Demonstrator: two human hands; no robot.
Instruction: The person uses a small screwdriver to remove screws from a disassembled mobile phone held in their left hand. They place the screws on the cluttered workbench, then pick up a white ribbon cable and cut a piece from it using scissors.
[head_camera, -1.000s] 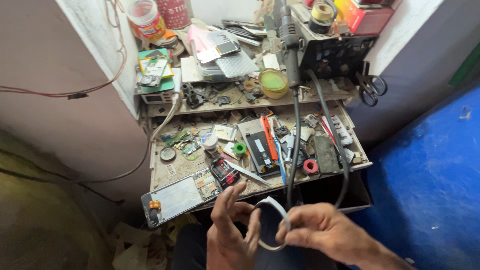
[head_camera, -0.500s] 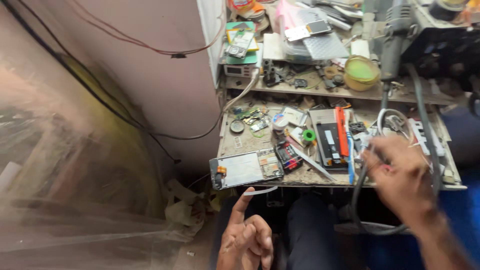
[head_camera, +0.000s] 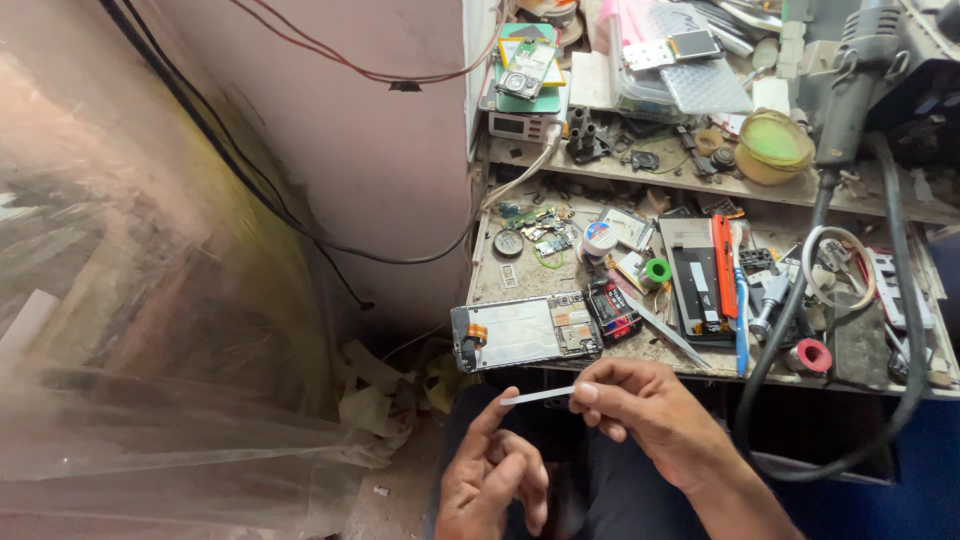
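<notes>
Right hand (head_camera: 650, 415) pinching thin white strip (head_camera: 538, 396); left hand (head_camera: 492, 477) half-curled below, index fingertip touching strip; opened phone (head_camera: 525, 332) just above.

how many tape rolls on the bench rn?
3. A green roll mid-bench beside the black phone, a white roll just up-left of it, and a red roll near the front edge by the black hose. Clutter may hide more.

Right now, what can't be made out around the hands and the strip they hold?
Head view only:
- Left hand: wrist cut off by the bottom edge.
- White strip: too thin to tell its material; its right end is hidden by the right hand.
- Opened phone: parts too small.
</notes>
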